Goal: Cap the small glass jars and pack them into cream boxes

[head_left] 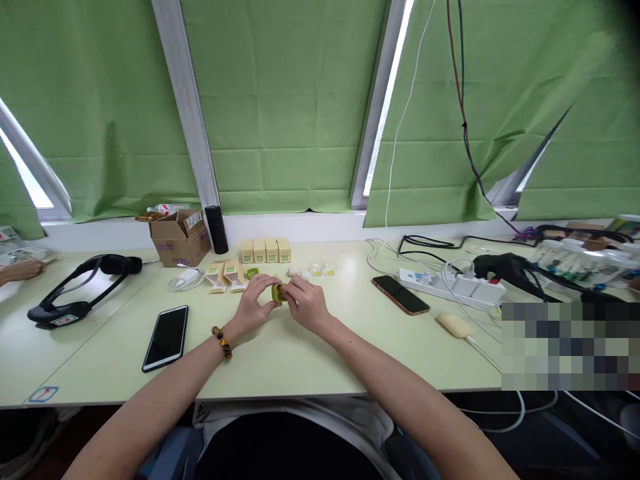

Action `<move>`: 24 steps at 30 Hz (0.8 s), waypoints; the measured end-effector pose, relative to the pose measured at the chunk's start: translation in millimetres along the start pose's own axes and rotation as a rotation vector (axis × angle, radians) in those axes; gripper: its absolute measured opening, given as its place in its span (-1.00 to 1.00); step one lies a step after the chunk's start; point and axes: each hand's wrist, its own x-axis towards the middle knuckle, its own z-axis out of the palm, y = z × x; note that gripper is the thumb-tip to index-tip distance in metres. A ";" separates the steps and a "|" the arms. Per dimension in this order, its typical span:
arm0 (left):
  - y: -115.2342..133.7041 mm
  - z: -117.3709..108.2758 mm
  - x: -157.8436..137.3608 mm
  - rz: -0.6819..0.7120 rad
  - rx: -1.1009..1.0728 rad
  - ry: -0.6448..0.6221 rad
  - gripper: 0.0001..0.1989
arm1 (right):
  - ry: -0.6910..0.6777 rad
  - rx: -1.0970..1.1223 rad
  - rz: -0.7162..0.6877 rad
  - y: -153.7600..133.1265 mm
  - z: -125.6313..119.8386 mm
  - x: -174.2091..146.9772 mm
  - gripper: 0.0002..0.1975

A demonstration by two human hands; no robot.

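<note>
My left hand (254, 303), with a beaded bracelet on its wrist, holds a small olive-green container (277, 292) between thumb and fingers, its open side facing right. The fingers of my right hand (306, 303) are pinched together at that opening; whatever they hold is hidden. Just behind lies another small green piece (251, 273). Two opened cream cartons (216, 277) stand to the left of it. Several closed cream boxes (265, 251) form a row farther back. Small clear containers with yellow marks (323, 269) and a pale pink piece (293, 271) sit beyond my right hand.
A phone (166, 338), a coiled white cable (186, 278) and a black headset (83, 293) lie left. Behind stand a cardboard box (180, 239) and a black cylinder (216, 229). Right are another phone (400, 295), a power strip (453, 288) and cables. Another person's hand (23, 270) shows far left.
</note>
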 end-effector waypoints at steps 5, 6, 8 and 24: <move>-4.1 0.1 -1.2 0.060 0.007 -0.019 -0.57 | 0.058 0.005 -0.054 4.0 6.8 -3.0 -0.78; -4.2 0.1 -1.3 0.064 0.008 -0.021 -0.57 | 0.065 0.010 -0.061 4.8 7.9 -3.2 -0.79; -4.0 -0.3 -1.1 0.067 0.013 -0.027 -0.57 | 0.070 0.022 -0.072 6.4 9.1 -3.2 -0.79; -12.5 -0.3 -0.8 0.024 0.186 0.076 -0.52 | -0.018 0.221 -0.081 14.7 -5.9 1.3 -0.42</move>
